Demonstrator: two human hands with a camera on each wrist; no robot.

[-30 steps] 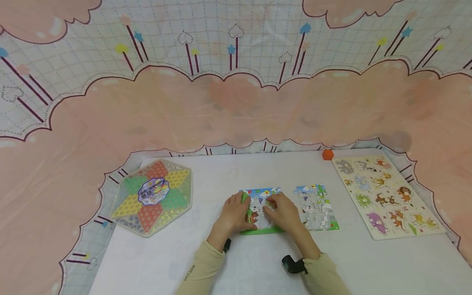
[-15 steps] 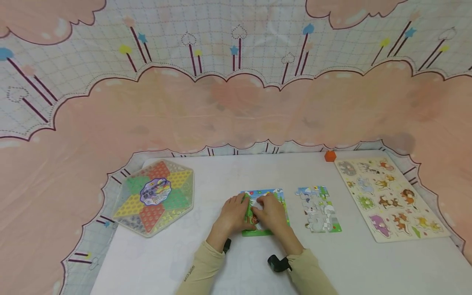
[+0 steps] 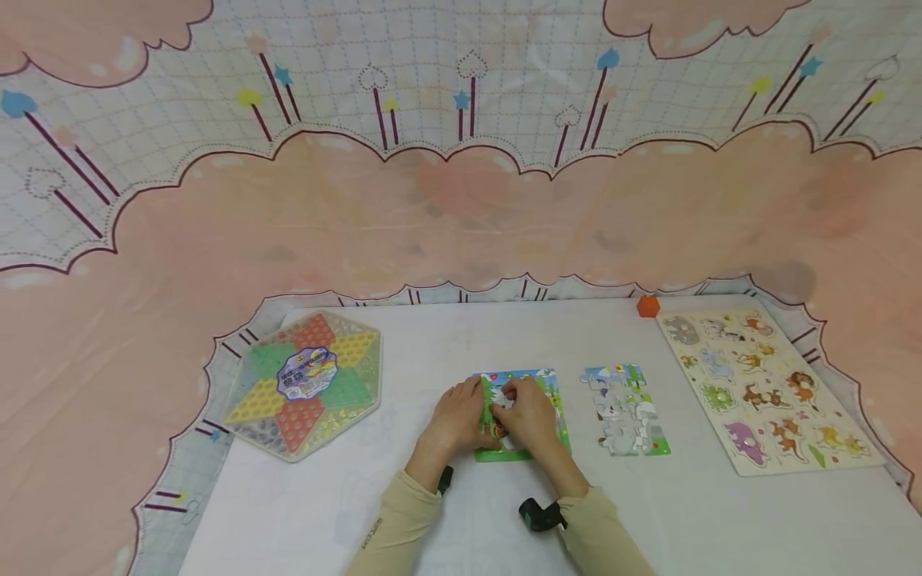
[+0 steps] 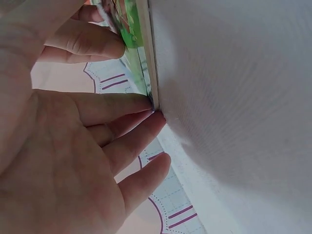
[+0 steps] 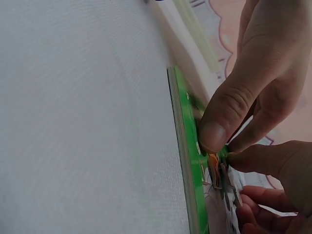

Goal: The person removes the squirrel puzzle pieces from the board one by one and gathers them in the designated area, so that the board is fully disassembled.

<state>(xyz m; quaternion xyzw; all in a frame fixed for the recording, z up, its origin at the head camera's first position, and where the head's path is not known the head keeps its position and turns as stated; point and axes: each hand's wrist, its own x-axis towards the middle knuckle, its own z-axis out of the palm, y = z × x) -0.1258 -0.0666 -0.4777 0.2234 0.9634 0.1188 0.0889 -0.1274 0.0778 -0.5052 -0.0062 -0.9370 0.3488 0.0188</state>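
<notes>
A small jigsaw board [image 3: 555, 400] with a green frame and a cartoon animal picture lies on the white table near the front. My left hand [image 3: 471, 398] rests at its left edge. In the left wrist view the left hand [image 4: 141, 112] has straight fingers touching the jigsaw board's [image 4: 146, 58] side, thumb over the top. My right hand [image 3: 508, 398] is over the board's middle. In the right wrist view the right hand [image 5: 222, 148] pinches a small orange-and-white puzzle piece [image 5: 214, 170] between thumb and forefinger, just above the green frame [image 5: 187, 161].
A second, frameless jigsaw [image 3: 625, 410] lies right of the board. A wooden animal peg puzzle [image 3: 763, 388] is at far right with an orange block [image 3: 647, 306] behind it. A hexagonal checkers box [image 3: 306, 384] sits at the left. A patterned pink cloth hangs behind the table.
My right hand has slid left across the board, from its right part to the middle, close to the left hand. The left hand has stayed at the board's left edge.
</notes>
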